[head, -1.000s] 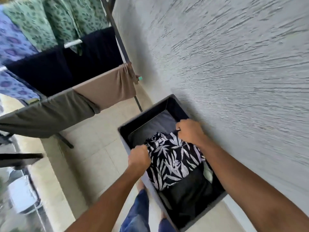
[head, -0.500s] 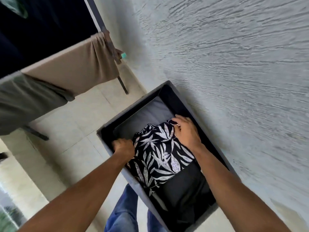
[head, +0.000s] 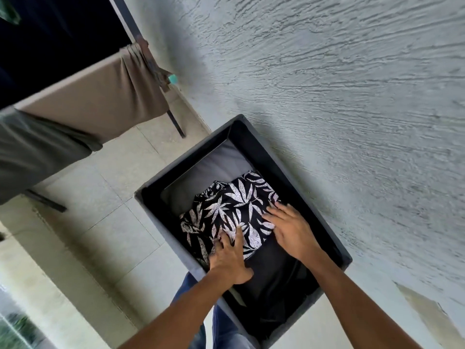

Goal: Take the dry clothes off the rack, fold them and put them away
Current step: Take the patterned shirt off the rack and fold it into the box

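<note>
Black-and-white leaf-print garment (head: 234, 210), dark grey bin (head: 297, 172), tan cloth (head: 100, 107).

A: Where do we find the leaf-print garment (head: 226, 210)?
B: Folded flat in the grey bin (head: 302, 195), directly under our left fingers (head: 227, 244) and right fingers (head: 276, 214).
A: Beyond the fingertips?
B: We see a folded grey garment (head: 216, 165); back toward the wrists, a black garment (head: 274, 278).
</note>
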Demonstrator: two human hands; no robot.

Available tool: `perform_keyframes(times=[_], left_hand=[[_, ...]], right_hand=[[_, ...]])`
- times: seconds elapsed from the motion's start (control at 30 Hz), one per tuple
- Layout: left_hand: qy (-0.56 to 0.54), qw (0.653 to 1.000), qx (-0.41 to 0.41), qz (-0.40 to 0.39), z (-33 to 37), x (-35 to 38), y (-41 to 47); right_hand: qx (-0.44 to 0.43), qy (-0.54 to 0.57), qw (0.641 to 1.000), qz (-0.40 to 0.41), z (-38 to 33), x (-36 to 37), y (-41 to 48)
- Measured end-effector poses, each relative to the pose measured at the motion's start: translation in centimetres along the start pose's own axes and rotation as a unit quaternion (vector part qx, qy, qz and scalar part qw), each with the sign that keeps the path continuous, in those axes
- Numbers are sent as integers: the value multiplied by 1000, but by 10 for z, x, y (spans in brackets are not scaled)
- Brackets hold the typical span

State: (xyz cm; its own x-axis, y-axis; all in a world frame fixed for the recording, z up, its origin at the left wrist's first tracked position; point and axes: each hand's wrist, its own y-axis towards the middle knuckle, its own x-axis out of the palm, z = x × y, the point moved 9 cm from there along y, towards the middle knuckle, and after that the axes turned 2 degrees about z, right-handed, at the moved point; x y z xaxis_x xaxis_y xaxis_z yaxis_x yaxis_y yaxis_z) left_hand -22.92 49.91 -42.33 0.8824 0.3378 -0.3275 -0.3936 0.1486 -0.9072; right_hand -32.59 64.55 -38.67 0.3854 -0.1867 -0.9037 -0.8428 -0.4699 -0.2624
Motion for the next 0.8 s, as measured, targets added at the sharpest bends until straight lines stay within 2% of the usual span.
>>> perform_keyframes(times=[0.23,0.33,0.47,0.6,0.8], left_hand=[[-71,991,-28,108,-11,-19,3],[-98,981,-23,167,-23,-51,-9],[-62,965,-18,255,-41,-115,-31],[-5,944,87,319,-38,-173,-58],[83,923,211,310,-6,-218,-78]], right_hand=[[-114,-71,991,18,-32,-28,37],[-134,-62,989,25,-49,-45,55],[-136,-48,988,55,-58,-74,62],[-121,-16,990,74,-58,-113,49],[-65,38,993,86,-47,-145,16]])
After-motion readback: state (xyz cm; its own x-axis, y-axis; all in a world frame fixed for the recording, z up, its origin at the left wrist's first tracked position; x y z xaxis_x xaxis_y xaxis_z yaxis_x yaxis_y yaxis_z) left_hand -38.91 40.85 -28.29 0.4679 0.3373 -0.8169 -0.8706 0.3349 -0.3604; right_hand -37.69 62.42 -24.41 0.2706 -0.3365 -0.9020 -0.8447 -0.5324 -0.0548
